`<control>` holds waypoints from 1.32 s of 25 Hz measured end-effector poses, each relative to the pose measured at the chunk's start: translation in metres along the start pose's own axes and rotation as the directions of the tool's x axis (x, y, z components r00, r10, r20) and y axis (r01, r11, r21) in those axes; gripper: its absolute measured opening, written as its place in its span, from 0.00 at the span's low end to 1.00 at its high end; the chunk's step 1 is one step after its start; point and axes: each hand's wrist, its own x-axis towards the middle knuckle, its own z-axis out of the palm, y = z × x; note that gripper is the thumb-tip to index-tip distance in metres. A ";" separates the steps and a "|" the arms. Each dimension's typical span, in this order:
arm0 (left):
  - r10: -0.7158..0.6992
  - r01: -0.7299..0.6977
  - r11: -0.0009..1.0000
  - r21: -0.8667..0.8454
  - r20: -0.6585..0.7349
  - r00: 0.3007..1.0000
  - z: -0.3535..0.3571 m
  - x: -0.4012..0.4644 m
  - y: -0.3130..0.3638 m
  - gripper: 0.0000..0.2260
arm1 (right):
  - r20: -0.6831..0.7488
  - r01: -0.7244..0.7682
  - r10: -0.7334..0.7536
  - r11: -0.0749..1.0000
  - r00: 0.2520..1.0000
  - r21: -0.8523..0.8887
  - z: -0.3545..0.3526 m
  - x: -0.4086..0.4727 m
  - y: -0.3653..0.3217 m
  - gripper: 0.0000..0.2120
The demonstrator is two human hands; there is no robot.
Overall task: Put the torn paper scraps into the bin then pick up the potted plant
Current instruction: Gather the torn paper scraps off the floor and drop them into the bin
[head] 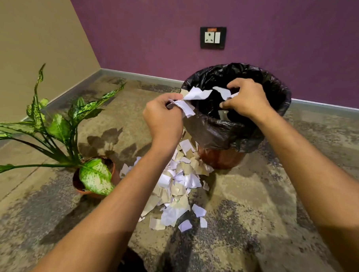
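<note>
A brown bin (220, 158) lined with a black bag (232, 130) stands on the floor near the purple wall. My left hand (163, 118) is at the bin's left rim, pinching white paper scraps (188, 104). Over the bin's opening, my right hand (246, 99) holds another white scrap (222, 91). A pile of torn white and beige scraps (178, 187) lies on the floor in front of the bin, partly under my left forearm. The potted plant (90, 173), in a brown pot with speckled green leaves, stands to the left of the pile.
The floor is mottled grey-brown carpet (253, 211). A beige wall runs along the left and a purple wall with a black socket plate (212, 37) stands behind the bin. The plant's long leaves (37, 117) spread left and up.
</note>
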 end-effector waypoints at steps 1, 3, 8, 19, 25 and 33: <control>0.014 -0.014 1.000 0.022 0.003 1.000 0.003 0.003 0.005 0.11 | 0.021 -0.006 0.007 1.000 1.000 -0.015 0.001 0.000 0.000 0.30; 0.035 -0.036 0.998 0.060 0.018 0.999 0.012 0.010 0.014 0.10 | 0.020 0.012 -0.012 1.000 1.000 -0.009 0.003 0.000 0.002 0.36; 0.123 -0.157 0.960 0.234 0.154 0.980 0.045 0.030 0.026 0.11 | -0.269 0.248 -0.190 0.948 0.944 0.201 0.001 -0.030 0.000 0.22; 0.611 -0.737 0.612 0.288 0.420 0.671 0.010 -0.012 -0.024 0.17 | -0.295 0.514 -0.452 0.838 0.842 0.184 0.056 -0.128 0.023 0.09; 0.433 -0.734 0.575 0.362 0.626 0.649 -0.052 -0.088 -0.150 0.18 | 0.257 0.467 -0.440 0.883 0.861 -0.052 0.142 -0.153 0.091 0.24; -0.231 -0.227 0.442 0.868 0.354 0.906 -0.124 -0.056 -0.247 0.42 | 0.583 0.445 -0.198 0.838 0.788 -0.317 0.197 -0.147 0.132 0.39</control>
